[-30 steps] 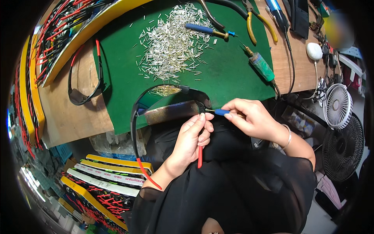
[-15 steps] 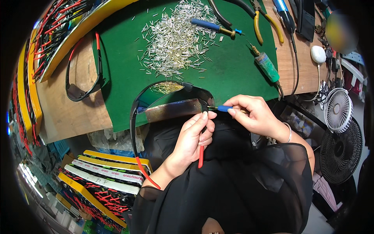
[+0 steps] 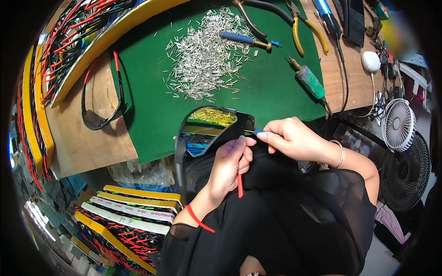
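A pair of dark sunglasses [image 3: 202, 138] with mirrored lenses and red-tipped temples is held over the mat's near edge. My left hand [image 3: 226, 169] is closed on the frame near its right hinge, one red tip hanging below the fingers. My right hand [image 3: 294, 139] pinches a small screwdriver [image 3: 258, 132] with a blue handle. Its thin metal shaft reaches to the hinge area; the exact contact at the tip is too small to tell. Beyond the glasses, a heap of small silver pins [image 3: 202, 60] lies on the green mat [image 3: 152, 119].
A second blue-handled screwdriver [image 3: 237, 37] rests on the heap. To its right are yellow-handled pliers [image 3: 297, 39] and a green-handled tool with a cord [image 3: 309, 82]. Another pair of sunglasses [image 3: 103, 122] lies left. Yellow-edged trays [image 3: 142, 191] sit lower left; a white fan [image 3: 398, 124] stands right.
The sunglasses have tilted and turned, so their lenses now reflect gold and blue. Their left temple has swung slightly right and down. Both hands keep their grips near the hinge.
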Action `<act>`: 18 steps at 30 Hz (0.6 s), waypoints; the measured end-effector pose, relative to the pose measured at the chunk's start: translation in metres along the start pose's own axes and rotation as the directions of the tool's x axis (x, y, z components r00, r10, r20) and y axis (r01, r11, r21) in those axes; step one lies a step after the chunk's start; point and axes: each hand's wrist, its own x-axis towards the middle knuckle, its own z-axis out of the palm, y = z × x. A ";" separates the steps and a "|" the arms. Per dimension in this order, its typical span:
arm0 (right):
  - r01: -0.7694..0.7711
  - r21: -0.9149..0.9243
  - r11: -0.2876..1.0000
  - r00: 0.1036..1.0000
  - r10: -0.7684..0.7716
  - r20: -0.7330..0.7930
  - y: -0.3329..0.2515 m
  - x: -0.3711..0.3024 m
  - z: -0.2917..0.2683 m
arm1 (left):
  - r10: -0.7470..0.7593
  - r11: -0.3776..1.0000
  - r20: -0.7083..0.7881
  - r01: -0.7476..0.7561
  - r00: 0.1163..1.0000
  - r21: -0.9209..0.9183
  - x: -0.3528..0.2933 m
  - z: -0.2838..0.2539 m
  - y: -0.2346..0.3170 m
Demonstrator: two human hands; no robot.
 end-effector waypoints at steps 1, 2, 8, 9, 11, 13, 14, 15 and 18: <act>-0.004 0.045 0.999 1.000 0.004 0.008 0.000 0.001 0.001 | -0.023 1.000 0.016 0.023 1.000 0.004 0.001 -0.002 0.001; 0.056 -0.112 0.992 0.998 -0.057 -0.004 0.004 0.003 0.000 | -0.025 1.000 0.010 0.025 1.000 0.011 0.002 -0.001 0.002; 0.388 -0.586 0.711 0.830 -0.546 -0.112 0.012 -0.001 0.009 | -0.047 0.999 0.029 0.047 0.998 0.021 0.003 0.000 0.005; 0.395 -0.580 0.712 0.824 -0.554 -0.120 0.011 0.001 0.010 | -0.052 0.998 0.018 0.051 0.998 0.021 0.002 -0.001 0.005; 0.230 -0.333 0.914 0.953 -0.282 -0.114 0.004 0.003 0.005 | -0.055 0.998 0.018 0.055 0.998 0.008 0.002 -0.001 0.004; 0.024 -0.131 0.991 0.999 -0.030 -0.041 -0.007 0.005 -0.002 | -0.059 0.998 0.019 0.059 0.998 0.008 0.002 0.000 0.005; -0.074 -0.064 0.995 0.997 0.075 0.010 -0.014 0.007 -0.006 | -0.060 0.998 0.020 0.060 0.998 0.012 0.001 0.000 0.006; -0.177 -0.006 0.984 0.982 0.177 0.067 -0.019 0.008 -0.008 | -0.060 0.998 0.023 0.060 0.998 0.012 0.002 0.000 0.006; 0.229 -0.383 0.895 0.959 -0.274 -0.069 -0.006 0.006 0.003 | -0.052 0.999 0.043 0.052 0.998 -0.010 0.003 -0.003 0.003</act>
